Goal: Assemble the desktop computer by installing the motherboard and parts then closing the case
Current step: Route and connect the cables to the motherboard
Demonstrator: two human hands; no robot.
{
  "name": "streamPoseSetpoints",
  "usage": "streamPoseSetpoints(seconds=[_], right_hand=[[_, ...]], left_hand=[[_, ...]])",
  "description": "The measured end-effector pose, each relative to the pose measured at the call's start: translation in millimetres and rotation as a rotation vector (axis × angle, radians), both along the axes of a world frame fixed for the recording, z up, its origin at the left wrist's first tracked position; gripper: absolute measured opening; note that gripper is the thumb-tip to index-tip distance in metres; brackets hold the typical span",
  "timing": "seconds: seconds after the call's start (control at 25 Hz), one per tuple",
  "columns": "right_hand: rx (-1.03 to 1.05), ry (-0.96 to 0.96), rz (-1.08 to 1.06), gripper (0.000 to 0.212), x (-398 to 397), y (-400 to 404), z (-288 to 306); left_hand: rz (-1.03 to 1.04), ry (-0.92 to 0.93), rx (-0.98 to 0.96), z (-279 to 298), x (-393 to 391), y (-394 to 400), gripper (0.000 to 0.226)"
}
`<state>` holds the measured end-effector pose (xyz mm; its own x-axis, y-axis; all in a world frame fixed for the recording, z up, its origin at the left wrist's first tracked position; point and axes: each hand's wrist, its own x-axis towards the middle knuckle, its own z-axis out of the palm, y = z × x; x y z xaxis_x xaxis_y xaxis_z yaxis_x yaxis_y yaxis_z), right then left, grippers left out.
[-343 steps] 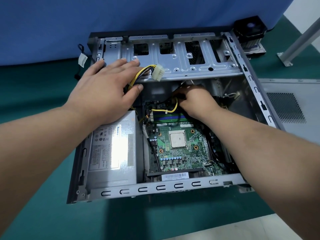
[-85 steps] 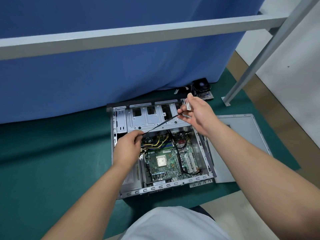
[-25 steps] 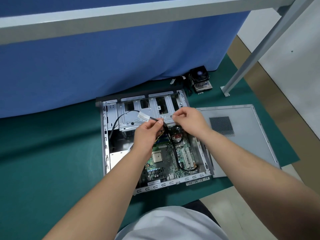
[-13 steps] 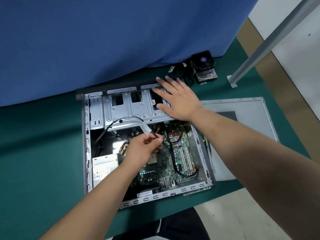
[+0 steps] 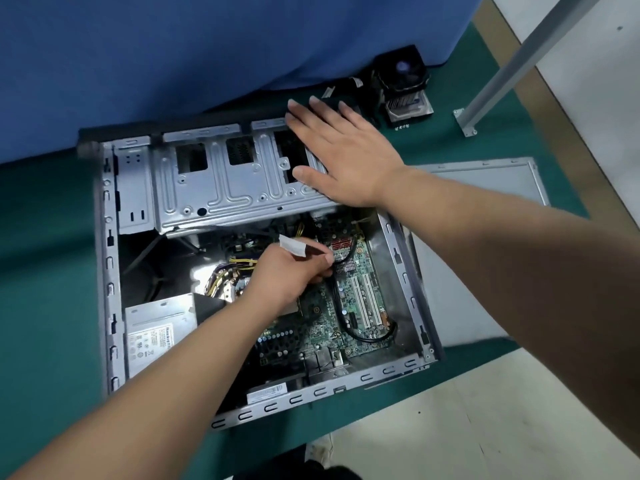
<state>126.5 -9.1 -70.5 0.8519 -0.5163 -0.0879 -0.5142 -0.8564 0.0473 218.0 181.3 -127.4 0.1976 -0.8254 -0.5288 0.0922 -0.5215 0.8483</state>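
Head view, left hand (image 5: 294, 268) pinching a tagged cable (image 5: 292, 244) over the motherboard (image 5: 356, 306), right hand (image 5: 346, 157) flat on the drive cage (image 5: 221, 188)

the power supply (image 5: 157, 329) carries a white rating label (image 5: 150, 342) with one blue brand word along its edge, too blurred to read. a white barcode sticker (image 5: 267, 391) sits at the near edge of the case (image 5: 318, 391); its digits are illegible. the white tag (image 5: 292, 245) on the cable shows no readable print.
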Motion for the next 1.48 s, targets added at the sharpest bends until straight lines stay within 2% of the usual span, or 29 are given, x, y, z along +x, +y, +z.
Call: streamPoseSetpoints(seconds=[0.16, 0.28, 0.44, 0.52, 0.6, 0.76, 0.8, 0.88, 1.0, 1.12, 1.32, 1.48], right_hand=[[0.015, -0.01, 0.009, 0.079, 0.7, -0.7, 0.4], [0.007, -0.024, 0.006, 0.08, 1.5, -1.0, -0.7], [-0.001, -0.041, 0.003, 0.079, 1.0, -1.1, -3.0], [0.001, -0.059, 0.001, 0.079, 0.7, -2.8, -5.0], [0.012, -0.076, -0.002, 0.081, 1.8, -3.8, -5.9], [0.027, -0.104, -0.005, 0.083, 3.1, -6.2, -7.0], [0.03, -0.109, -0.003, 0.082, 3.1, -6.3, -7.1], [0.036, -0.116, -0.004, 0.081, 3.1, -6.0, -6.8], [0.043, -0.121, -0.002, 0.079, 2.5, -6.0, -5.5], [0.05, -0.125, -0.005, 0.078, 2.4, -5.7, -5.2], [0.06, -0.132, -0.007, 0.079, 2.6, -6.6, -5.6], [0.061, -0.134, -0.008, 0.078, 3.3, -5.0, -4.6]], left_hand=[[-0.185, -0.204, -0.034, 2.5, -10.4, -10.1, 0.006], [-0.169, -0.228, -0.063, 1.9, -24.0, -20.8, 0.005], [-0.283, -0.355, -0.105, -2.6, -37.1, -31.5, 0.006], [-0.262, -0.412, -0.105, -9.2, -33.6, -42.0, 0.005], [-0.185, -0.38, -0.071, -13.2, -26.7, -54.6, 0.006], [-0.07, -0.593, -0.045, -20.1, -20.4, -78.5, 0.013], [-0.062, -0.629, -0.04, -21.4, -21.9, -81.7, 0.018], [-0.061, -0.653, -0.084, -27.7, -23.9, -90.5, 0.042], [-0.138, -0.748, -0.148, -32.5, -27.2, -101.1, 0.049], [-0.305, -0.892, -0.096, -40.6, -30.4, -106.8, 0.046], [-0.303, -0.88, -0.114, -49.0, -25.9, -112.2, 0.043], [-0.378, -0.88, -0.093, -48.7, -23.4, -113.8, 0.044]])
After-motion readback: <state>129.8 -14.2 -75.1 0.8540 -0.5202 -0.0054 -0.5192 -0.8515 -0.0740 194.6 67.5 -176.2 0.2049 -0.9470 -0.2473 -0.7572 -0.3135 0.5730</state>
